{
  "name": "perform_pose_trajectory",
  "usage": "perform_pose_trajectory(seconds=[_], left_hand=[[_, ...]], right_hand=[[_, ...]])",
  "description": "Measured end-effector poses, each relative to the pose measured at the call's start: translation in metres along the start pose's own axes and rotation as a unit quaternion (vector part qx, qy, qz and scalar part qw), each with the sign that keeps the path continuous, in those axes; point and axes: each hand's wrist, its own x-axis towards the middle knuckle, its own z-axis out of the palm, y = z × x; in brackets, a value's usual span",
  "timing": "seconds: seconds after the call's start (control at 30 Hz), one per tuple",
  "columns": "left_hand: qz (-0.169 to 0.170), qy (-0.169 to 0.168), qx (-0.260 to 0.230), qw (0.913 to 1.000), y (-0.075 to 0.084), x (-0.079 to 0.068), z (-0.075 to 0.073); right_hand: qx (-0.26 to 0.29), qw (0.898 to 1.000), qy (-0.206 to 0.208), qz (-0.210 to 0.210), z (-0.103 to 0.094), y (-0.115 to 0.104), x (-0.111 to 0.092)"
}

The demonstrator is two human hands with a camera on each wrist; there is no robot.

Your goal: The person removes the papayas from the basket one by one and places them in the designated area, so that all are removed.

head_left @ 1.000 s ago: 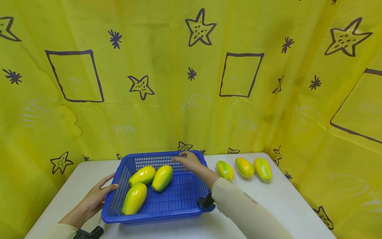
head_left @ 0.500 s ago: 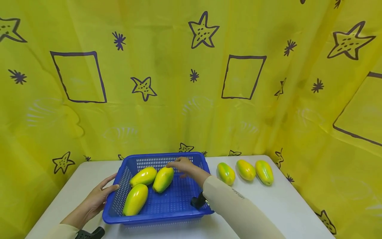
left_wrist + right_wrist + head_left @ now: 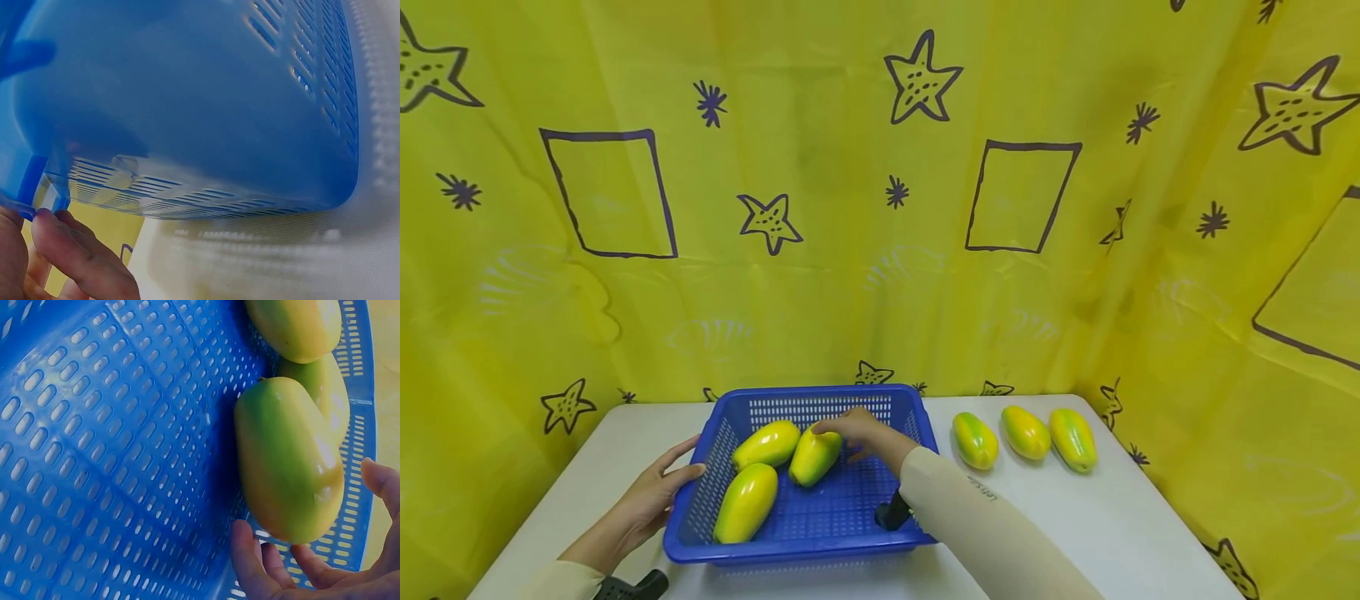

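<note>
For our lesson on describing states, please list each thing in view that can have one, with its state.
Basket: upright on the table, open-topped
Three basket fruits: inside, uncut where visible
Three table fruits: side by side, uncut where visible
Left hand: holding the basket's rim
Right hand: fingers spread around the rightmost basket fruit, contact unclear
Curtain: hanging, lightly creased

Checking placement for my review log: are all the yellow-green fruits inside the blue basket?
No, three fruits lie on the white table beside the basket.
</note>
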Motion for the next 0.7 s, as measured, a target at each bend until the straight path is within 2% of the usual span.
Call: perform_pose_trajectory(seconds=[0.3,0.5,0.7], left_hand=[[0.000,-0.003,-0.009,1.0000,-0.0010,0.0001,-0.0001],[-0.001,-0.001,-0.005,1.0000,0.0001,-0.0009,0.0003],[0.002,-0.003,-0.004,1.0000,0.0003,-0.0012,0.0005]], right_hand=[[0.001,1.000,-0.001,0.022,0.0064,0.0045,0.0019],[0.008,0.999,-0.016,0.032,0.0054,0.0072,0.0044],[0.037,0.998,-0.035,0.044,0.0046,0.0088,0.0041]])
